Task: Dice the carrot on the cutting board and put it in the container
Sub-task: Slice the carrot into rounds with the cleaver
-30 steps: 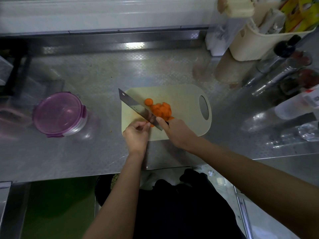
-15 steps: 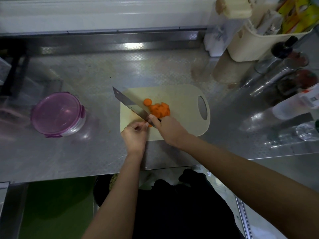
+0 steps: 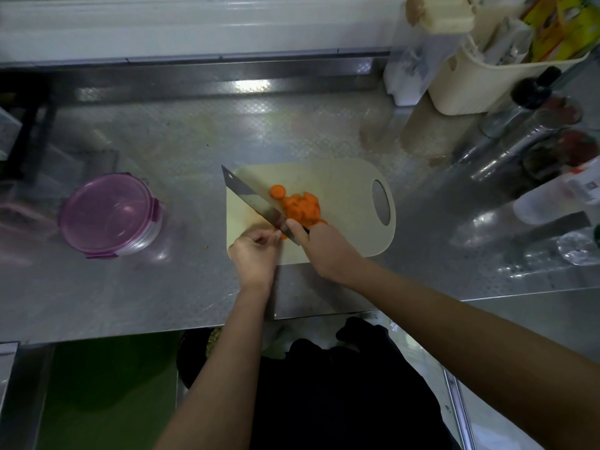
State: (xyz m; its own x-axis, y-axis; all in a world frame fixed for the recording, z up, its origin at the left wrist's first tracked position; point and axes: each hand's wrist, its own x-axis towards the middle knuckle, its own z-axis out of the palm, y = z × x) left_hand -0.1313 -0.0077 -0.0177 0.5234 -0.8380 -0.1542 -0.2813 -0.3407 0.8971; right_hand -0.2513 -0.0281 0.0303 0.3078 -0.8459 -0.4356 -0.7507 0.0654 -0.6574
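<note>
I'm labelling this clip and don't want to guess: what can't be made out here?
Head view only:
1. Held carrot piece: mostly hidden by the left hand and the knife.
2. Knife handle: covered by the right hand.
3. Inside of the container: tinted lid and glare hide it.
4. Bottles at the right edge: blurred, partly cut off.

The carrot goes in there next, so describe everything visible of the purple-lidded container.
The round container stands upright on the steel counter, left of the cutting board and apart from it. Its body looks like clear plastic; its translucent purple lid is still on, with purple latch tabs at its right and near edges. Contents cannot be told. Only the counter touches it; the left hand and right hand are at the board.
</note>
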